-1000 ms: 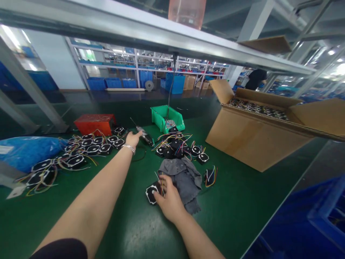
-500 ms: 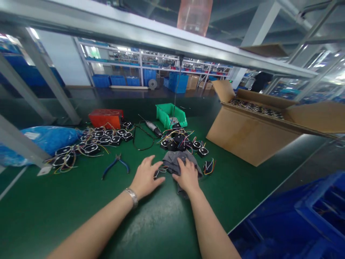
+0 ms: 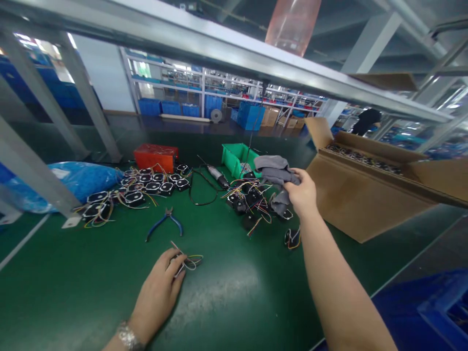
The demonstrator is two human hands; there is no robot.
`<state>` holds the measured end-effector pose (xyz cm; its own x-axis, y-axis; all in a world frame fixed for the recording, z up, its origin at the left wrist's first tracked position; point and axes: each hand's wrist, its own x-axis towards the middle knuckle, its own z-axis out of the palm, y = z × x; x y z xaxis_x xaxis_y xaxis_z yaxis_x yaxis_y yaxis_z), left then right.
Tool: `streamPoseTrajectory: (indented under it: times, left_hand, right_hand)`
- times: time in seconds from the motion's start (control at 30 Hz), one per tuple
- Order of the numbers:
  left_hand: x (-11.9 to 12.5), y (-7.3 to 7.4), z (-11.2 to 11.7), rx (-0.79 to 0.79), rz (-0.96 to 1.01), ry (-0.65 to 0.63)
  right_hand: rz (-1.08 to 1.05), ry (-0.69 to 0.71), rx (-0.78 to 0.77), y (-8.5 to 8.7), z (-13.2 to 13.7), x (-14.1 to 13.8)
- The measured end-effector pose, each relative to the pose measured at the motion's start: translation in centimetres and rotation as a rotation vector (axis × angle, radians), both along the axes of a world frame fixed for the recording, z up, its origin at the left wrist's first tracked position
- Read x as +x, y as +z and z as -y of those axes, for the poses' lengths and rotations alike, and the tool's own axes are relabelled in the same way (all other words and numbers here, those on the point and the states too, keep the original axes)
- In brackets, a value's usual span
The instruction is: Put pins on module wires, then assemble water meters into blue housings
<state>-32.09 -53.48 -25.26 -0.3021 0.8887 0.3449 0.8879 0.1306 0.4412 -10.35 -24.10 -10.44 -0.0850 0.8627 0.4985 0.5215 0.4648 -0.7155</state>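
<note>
My right hand [image 3: 302, 191] grips a crumpled grey cloth [image 3: 274, 170], raised over the right end of a pile of small black wired motors [image 3: 252, 197]. Part of the cloth hangs down and covers some of the pile. Lower left, my left hand [image 3: 157, 287] is closed over a small wired motor, mostly hidden under the fingers; its loose wires [image 3: 193, 262] stick out to the right. Blue-handled pliers [image 3: 164, 223] lie open on the green table beyond that hand. A single wired motor [image 3: 292, 239] rests near my right forearm.
An electric screwdriver [image 3: 216, 175] with a cable lies before a green bin [image 3: 232, 158] of small parts. More motors [image 3: 135, 187] sit by an orange box [image 3: 155, 157] and a blue plastic bag [image 3: 84, 180]. An open cardboard box [image 3: 351, 195] stands right; a shelf beam [image 3: 204, 41] crosses above.
My right hand has lifted the grey cloth up and forward onto the pile. My left hand has drawn back to the lower left with a wired motor and closed over it.
</note>
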Motion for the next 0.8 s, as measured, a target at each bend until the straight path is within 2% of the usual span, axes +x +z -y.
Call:
streamPoseTrajectory:
  times: [0.07,0.17,0.27,0.37,0.43,0.53,0.7,0.8]
  left_hand:
    - [-0.3,-0.7,-0.2,0.028,-0.001,0.044]
    - [-1.0,-1.0,-1.0,0.018,0.009,0.070]
    - [-1.6,-1.0,-1.6,0.014,0.039,0.084]
    - [-1.7,-1.0,-1.7,0.013,0.067,0.090]
    - [-1.7,-0.9,-1.6,0.010,0.078,0.090]
    - [-1.6,-0.9,-1.6,0.017,0.090,0.081]
    - [-1.7,-0.9,-1.6,0.029,0.117,0.096]
    - [-1.8,-1.1,-1.6,0.031,0.123,0.132]
  right_hand:
    - [0.109,-0.126,0.000,-0.5,-4.2,-1.2]
    - [0.197,-0.158,-0.079,-2.8,-8.8,-3.1]
    - [0.294,-0.092,-0.222,-5.7,-10.8,-4.6]
    - [0.378,0.031,-0.344,-7.9,-11.1,-5.7]
    - [0.413,0.122,-0.391,-8.6,-10.7,-6.1]
    - [0.453,0.266,-0.419,-8.7,-8.8,-6.8]
    - [0.494,0.516,-0.420,-7.6,-2.0,-8.4]
    - [0.498,0.647,-0.427,-6.0,1.3,-8.6]
